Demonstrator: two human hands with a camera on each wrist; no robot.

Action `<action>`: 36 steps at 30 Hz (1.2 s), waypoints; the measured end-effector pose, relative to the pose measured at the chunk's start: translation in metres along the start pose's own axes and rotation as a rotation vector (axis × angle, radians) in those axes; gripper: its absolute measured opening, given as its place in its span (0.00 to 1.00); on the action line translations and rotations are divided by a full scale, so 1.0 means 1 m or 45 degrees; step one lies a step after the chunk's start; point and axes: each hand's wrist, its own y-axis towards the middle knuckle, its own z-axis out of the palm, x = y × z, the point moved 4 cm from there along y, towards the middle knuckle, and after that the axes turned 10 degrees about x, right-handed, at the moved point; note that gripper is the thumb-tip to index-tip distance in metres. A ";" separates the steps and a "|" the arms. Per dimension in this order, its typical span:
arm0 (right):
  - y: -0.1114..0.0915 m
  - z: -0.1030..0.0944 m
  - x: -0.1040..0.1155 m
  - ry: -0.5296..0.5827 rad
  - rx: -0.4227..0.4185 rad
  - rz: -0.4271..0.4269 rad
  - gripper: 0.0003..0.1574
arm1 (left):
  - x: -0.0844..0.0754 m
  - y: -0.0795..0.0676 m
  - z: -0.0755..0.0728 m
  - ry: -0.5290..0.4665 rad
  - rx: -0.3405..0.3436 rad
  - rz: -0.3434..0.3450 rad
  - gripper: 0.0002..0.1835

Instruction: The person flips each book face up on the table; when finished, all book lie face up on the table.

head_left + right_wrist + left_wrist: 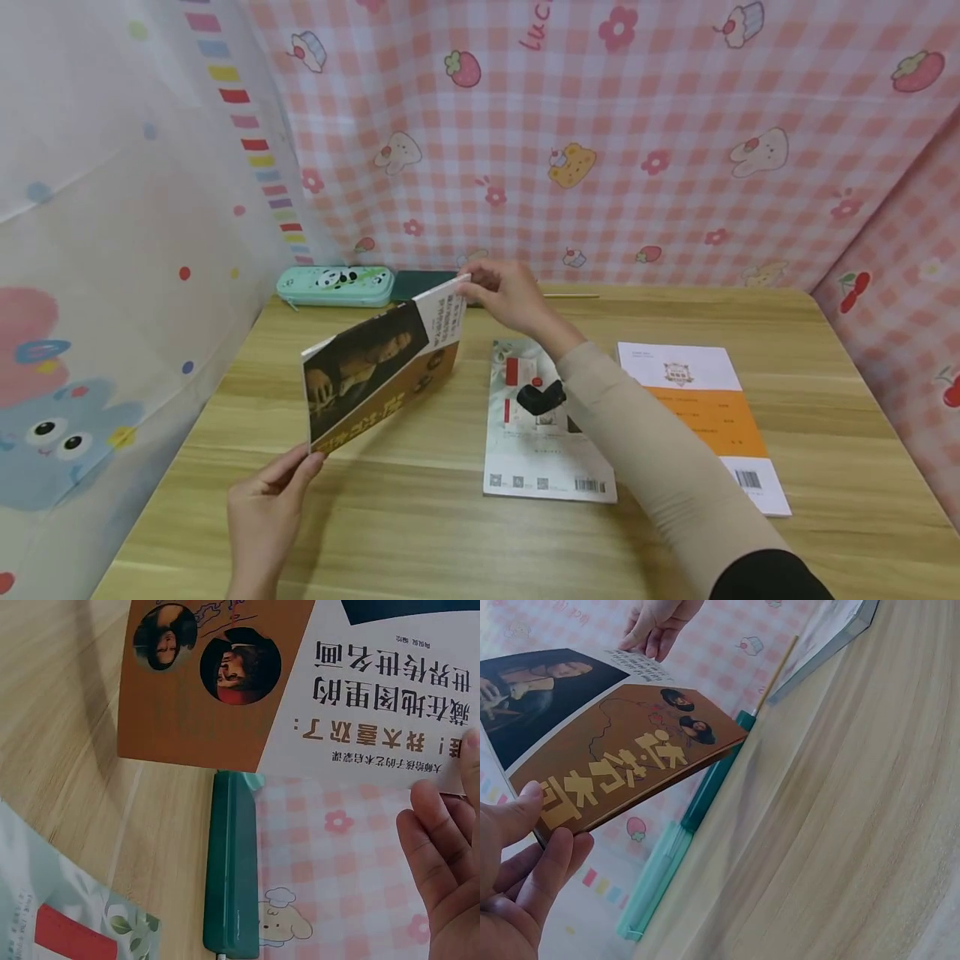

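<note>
Both hands hold up one thin book (378, 367), tilted above the table, with a painting, a brown lower band and yellow title characters on its cover. My left hand (266, 508) pinches its near left corner, thumb on the cover and fingers behind, as the left wrist view also shows. My right hand (513, 300) pinches the far corner at the white part of the cover. In the right wrist view the cover's text (390, 697) appears upside down, beside two round portraits.
A pale green book (517, 475) lies under the right forearm, with a black object (540, 397) beside the sleeve. To its right lies a white book with an orange band (675, 367). A mint panda pencil case (335, 286) and dark green case (423, 284) sit at the back edge.
</note>
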 end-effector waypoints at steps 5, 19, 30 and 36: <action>0.002 0.000 0.003 -0.009 -0.017 0.031 0.13 | -0.001 -0.001 0.002 -0.176 0.020 -0.084 0.09; 0.005 0.012 -0.001 0.014 -0.111 0.148 0.13 | -0.006 -0.006 0.001 0.051 0.063 -0.080 0.10; 0.008 0.039 -0.020 0.143 -0.117 0.249 0.18 | 0.004 -0.009 -0.001 0.077 0.112 -0.199 0.14; 0.005 0.061 -0.034 0.209 -0.012 0.329 0.25 | 0.010 -0.008 -0.002 0.103 0.100 -0.254 0.17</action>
